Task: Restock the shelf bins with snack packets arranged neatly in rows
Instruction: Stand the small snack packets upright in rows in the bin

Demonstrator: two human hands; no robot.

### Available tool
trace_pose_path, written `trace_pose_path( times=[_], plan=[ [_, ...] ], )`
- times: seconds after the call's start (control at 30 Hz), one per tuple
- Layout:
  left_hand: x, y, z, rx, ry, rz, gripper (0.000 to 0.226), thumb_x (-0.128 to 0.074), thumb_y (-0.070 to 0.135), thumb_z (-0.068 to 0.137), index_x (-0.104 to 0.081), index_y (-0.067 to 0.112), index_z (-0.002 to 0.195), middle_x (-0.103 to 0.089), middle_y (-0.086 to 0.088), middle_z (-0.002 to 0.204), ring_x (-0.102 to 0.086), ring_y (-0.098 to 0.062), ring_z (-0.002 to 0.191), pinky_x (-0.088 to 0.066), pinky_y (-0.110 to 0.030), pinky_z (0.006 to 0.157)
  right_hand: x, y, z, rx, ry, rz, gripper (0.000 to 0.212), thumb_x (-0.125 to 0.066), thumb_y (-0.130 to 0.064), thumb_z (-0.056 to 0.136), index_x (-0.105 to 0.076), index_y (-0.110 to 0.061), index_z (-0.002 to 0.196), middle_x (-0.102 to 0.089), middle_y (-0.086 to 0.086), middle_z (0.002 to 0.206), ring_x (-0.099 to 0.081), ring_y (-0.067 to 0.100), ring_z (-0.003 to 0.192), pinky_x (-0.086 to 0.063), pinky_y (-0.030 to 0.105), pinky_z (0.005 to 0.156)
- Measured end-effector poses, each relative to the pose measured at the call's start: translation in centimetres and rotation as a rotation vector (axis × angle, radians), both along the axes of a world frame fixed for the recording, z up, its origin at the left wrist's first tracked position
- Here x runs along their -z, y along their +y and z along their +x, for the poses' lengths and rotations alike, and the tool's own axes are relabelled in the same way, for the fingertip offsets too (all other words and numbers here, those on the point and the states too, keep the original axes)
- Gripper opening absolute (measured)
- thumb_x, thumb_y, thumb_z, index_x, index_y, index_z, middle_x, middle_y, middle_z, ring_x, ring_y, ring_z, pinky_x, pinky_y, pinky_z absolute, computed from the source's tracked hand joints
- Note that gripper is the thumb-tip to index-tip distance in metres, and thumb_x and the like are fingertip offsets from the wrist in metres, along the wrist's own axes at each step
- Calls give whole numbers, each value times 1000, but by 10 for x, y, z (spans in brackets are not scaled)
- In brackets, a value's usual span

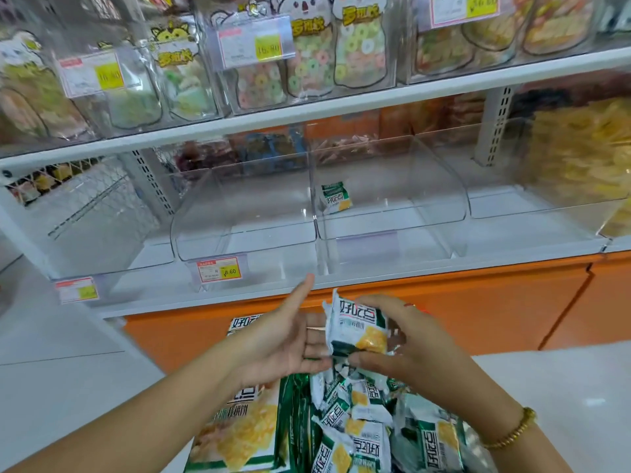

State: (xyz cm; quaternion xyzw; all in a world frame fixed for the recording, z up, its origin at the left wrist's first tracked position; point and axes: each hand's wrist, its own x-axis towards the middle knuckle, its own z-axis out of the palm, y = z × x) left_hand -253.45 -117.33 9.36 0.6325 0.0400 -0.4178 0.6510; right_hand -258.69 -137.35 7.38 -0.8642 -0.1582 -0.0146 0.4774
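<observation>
My right hand grips a white-and-green snack packet with a yellow biscuit picture, held upright below the shelf edge. Beside it on the left, my left hand is open, palm turned toward the packet, its fingertips close to the packet's side. Under both hands lies a pile of several like packets inside a large torn-open green bag. One lone packet stands in the middle clear bin on the lower shelf. The clear bin to its left holds nothing.
Price tags hang on the bin fronts. A bin of yellow snacks sits at the right. The upper shelf carries clear bins of bagged sweets. An orange cabinet front runs below the shelf; pale floor lies on both sides.
</observation>
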Motion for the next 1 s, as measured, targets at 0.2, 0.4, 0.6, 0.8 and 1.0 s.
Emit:
trace_pose_path(
  times=[0.2,0.4,0.6,0.8,1.0],
  plan=[
    [-8,-11,10,82,-216,6,61,-81,28,65,-59,11,119,-69,-6,113,-67,-18,100,-54,-28,79,-7,-2,15,27,-72,-61,70,-81,-39,68,-41,-62,120,-45,-31,113,-43,-18,102,-41,0,76],
    [-29,-22,35,-19,-658,131,61,-76,26,70,-49,15,124,-73,3,103,-68,-10,94,-54,-22,81,-36,-21,47,-17,139,432,75,-81,-41,54,-52,-47,123,-59,-23,117,-67,10,99,-59,29,71],
    [-38,-28,64,-203,-891,10,59,-82,24,58,-53,21,109,-73,-2,100,-69,-13,92,-55,-23,69,-74,-33,96,-142,134,215,60,-84,-26,66,-56,-35,119,-70,-14,100,-68,6,88,-55,19,69],
    [-47,-30,89,-256,-1036,173,89,-72,56,56,-42,25,133,-53,11,130,-54,-2,115,-44,-18,93,-103,-39,159,-148,135,-76,51,-87,-30,63,-60,-35,105,-68,-17,92,-66,3,76,-49,14,63],
    [-16,-3,99,-22,-1385,851,61,-54,39,92,-31,23,145,-38,5,146,-33,-9,132,-10,-3,97,-95,-70,250,109,142,-292,60,-88,-29,62,-56,-26,112,-62,-9,109,-59,12,94,-42,21,77]
  ],
)
